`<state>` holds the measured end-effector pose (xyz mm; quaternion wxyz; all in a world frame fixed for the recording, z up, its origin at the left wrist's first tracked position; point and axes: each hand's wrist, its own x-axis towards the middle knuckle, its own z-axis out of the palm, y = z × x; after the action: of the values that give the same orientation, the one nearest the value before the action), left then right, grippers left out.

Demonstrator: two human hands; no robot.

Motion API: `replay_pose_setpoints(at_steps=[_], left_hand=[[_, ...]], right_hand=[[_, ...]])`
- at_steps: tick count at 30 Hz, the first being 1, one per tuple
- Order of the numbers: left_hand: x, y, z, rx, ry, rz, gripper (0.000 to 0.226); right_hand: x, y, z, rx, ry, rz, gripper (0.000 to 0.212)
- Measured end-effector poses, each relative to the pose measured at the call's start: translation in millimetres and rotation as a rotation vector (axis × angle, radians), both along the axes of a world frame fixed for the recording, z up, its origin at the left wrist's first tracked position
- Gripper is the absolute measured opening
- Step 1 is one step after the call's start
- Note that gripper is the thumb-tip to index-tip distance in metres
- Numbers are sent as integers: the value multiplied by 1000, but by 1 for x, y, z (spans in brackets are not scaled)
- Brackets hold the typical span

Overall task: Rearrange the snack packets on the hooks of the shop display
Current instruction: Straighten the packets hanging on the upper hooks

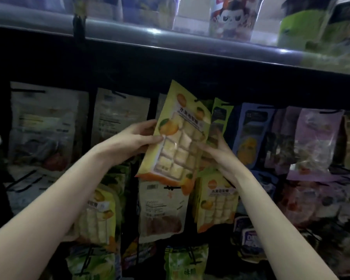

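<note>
- The shop display fills the frame: a dark panel under a grey shelf across the top, with rows of hanging snack packets below it.
- At the centre of the frame, the yellow packet is held up against the top row, tilted with its upper end leaning left; it is printed with orange fruit and has a clear window showing pale cubes in a grid.
- The left hand grips the packet's left edge, thumb on the front and fingers curled behind.
- The right hand holds the right edge, its fingers tucked behind the packet (how far they curl cannot be told).
- The step in hand looks like hanging this packet: a black hook shows right at its top right corner.
- Next, the small hang hole must be lined up with the hook tip and the packet slid on, probably after straightening it.
</note>
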<state>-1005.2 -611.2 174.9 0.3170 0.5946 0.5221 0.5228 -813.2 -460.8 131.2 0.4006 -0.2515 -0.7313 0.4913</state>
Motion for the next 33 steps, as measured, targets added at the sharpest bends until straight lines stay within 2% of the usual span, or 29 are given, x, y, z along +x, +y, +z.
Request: replay_pose_setpoints(at_steps=[3, 7, 9, 12, 16, 19, 22, 24, 27, 30, 33], left_hand=[[11, -4, -10, -25, -18, 11, 50], [29, -5, -23, 21, -78, 8, 50], [36, -8, -23, 55, -80, -3, 51], [44, -12, -18, 61, -84, -3, 72], [56, -11, -16, 144, -108, 162, 83], [78, -2, -22, 292, 19, 372, 84], [113, 7, -41, 347, 114, 355, 89], [134, 18, -63, 305, 251, 301, 85], [158, 43, -115, 142, 479, 265, 74], [176, 60, -168, -43, 508, 188, 73], [182, 76, -196, -172, 534, 160, 76]], right_hand=[[11, 13, 7, 63, -32, 128, 94], [26, 21, 16, 268, -77, 179, 88], [31, 24, 16, 285, -44, 222, 86], [38, 26, 20, 304, 23, 267, 88], [50, 18, 38, 513, -14, 290, 90], [64, 12, 32, 632, -75, 301, 90], [96, 17, 2, 497, -104, 257, 86], [123, 27, -29, 415, -192, 255, 87], [157, 36, -81, 358, -390, 244, 87], [184, 40, -129, 323, -481, 192, 89], [196, 40, -155, 223, -520, 162, 86]])
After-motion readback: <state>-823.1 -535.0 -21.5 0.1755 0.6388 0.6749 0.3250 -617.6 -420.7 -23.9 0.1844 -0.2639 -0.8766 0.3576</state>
